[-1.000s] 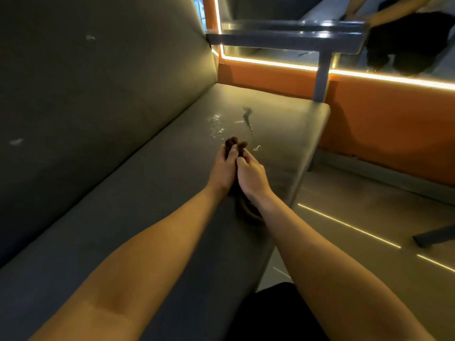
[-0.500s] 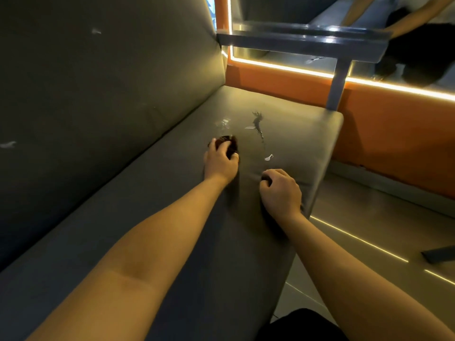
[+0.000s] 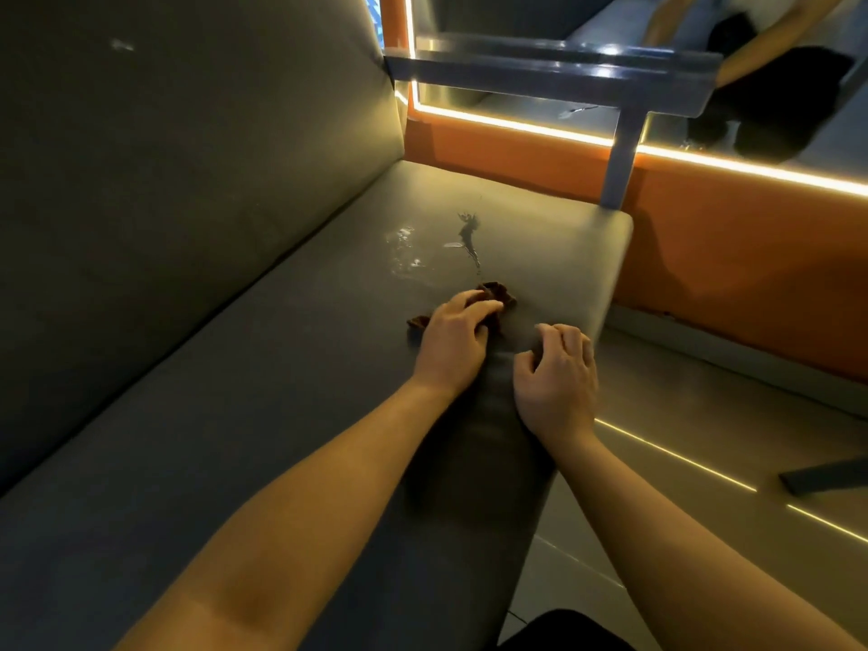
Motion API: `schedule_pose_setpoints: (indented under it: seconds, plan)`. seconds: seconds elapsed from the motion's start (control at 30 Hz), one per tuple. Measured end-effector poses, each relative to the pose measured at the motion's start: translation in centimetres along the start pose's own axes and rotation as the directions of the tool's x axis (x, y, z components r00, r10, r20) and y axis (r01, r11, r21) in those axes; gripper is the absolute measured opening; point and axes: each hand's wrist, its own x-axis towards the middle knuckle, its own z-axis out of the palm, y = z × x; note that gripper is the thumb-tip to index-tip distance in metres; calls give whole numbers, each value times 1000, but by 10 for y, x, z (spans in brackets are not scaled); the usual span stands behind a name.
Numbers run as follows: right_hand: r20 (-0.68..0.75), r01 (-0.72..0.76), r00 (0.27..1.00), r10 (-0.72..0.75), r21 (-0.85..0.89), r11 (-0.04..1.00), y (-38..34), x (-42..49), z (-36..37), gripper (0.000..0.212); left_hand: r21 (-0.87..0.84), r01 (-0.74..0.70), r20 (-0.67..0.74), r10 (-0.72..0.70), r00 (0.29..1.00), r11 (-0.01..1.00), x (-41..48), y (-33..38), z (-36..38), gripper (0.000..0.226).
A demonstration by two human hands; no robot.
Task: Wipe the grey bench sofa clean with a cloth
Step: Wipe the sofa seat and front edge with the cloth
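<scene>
One grey bench sofa (image 3: 235, 415) with one armrest (image 3: 540, 70). One brown cloth (image 3: 499, 293). Two grips: the left grip (image 3: 453, 343) and the right grip (image 3: 556, 375). On the seat, one dark smear (image 3: 468, 232) and one wet patch (image 3: 404, 251). One white fleck (image 3: 123, 44) on the backrest. Two light lines (image 3: 671, 455) on the floor.
</scene>
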Motion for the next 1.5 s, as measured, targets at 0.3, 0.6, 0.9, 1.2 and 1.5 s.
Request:
schedule_pose_setpoints:
  seconds: [0.3, 0.6, 0.9, 1.2, 1.5]
  plan:
    - [5, -65, 998, 64, 85, 994, 5, 2, 8, 48, 85, 232, 14, -234, 972, 969, 52, -12, 9, 47]
    - [-113, -95, 985, 129, 268, 959, 8, -4, 8, 43, 5, -27, 115, 27, 993, 1000, -4, 37, 22, 31]
    - [-113, -44, 990, 79, 282, 958, 9, -2, 9, 41, 56, 203, -114, -196, 974, 978, 37, -11, -10, 41]
    - [-146, -64, 981, 128, 384, 921, 12, -1, 13, 46, 165, 107, -17, -106, 994, 980, 53, 7, 27, 35]
    - [-184, -47, 973, 138, 427, 903, 17, -3, 12, 36, -52, -82, 116, 87, 989, 995, -3, 52, 32, 30]
